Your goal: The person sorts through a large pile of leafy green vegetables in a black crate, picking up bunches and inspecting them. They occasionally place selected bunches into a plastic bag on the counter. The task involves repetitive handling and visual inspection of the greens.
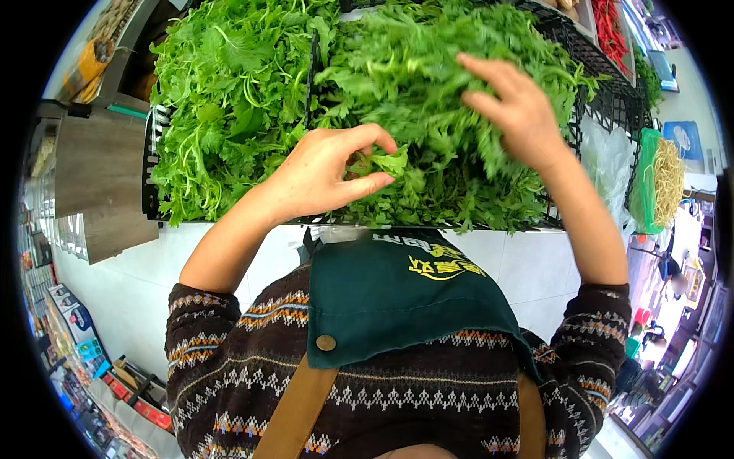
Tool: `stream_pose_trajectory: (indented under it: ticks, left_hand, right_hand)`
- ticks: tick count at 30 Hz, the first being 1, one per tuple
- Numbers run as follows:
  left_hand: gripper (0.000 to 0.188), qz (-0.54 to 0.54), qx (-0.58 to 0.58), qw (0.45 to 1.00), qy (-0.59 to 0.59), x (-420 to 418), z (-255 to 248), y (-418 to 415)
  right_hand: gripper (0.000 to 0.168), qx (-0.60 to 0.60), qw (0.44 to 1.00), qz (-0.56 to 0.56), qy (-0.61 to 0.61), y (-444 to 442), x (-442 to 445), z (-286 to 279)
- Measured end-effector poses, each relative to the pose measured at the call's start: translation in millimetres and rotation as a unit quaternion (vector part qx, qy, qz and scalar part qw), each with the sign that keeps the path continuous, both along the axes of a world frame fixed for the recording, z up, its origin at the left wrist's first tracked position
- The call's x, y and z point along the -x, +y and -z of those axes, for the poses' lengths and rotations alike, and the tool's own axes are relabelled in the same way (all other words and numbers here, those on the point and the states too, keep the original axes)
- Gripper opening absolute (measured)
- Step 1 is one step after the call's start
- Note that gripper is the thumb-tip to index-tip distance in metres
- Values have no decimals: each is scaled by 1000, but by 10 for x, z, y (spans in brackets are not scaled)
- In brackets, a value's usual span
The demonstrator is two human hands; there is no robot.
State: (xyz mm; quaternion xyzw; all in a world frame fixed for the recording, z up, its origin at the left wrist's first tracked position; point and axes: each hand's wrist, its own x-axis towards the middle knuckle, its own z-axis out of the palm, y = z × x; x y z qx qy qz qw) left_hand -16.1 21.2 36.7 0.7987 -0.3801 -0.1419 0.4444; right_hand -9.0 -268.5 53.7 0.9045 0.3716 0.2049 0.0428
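Before me stands a black plastic crate (150,192) heaped with green leafy vegetables in two sections. On the left lie broad, lobed leaves (229,97); feathery-leaved greens (395,69), resembling chrysanthemum greens, fill the right section. My left hand (324,172) is over the front of the crate, its curled fingers and thumb around a few torn-looking green leaves (393,163). Its palm is hidden. Farther right, my right hand (516,109) is over the feathery greens with finger and thumb spread. Motion blurs it and the leaves beneath, and nothing shows between its fingertips.
A clear plastic bag (605,166) hangs at the crate's right, beside a green bag (647,181) of pale thin strands (668,183). Red chillies (610,34) lie beyond. A brown panel (100,166) stands at left. People are far off at right.
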Motion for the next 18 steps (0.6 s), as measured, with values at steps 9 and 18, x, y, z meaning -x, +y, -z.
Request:
stream_pose_trajectory:
  ticks: [9,18]
  left_hand:
    - [39,149,-144,967,-151,-18,49,-102]
    - [77,245,-379,824,-343,10,438,-394]
  right_hand:
    - [26,10,992,46,-115,36,-470,-169]
    - [53,-4,980,2,201,259,235,-179]
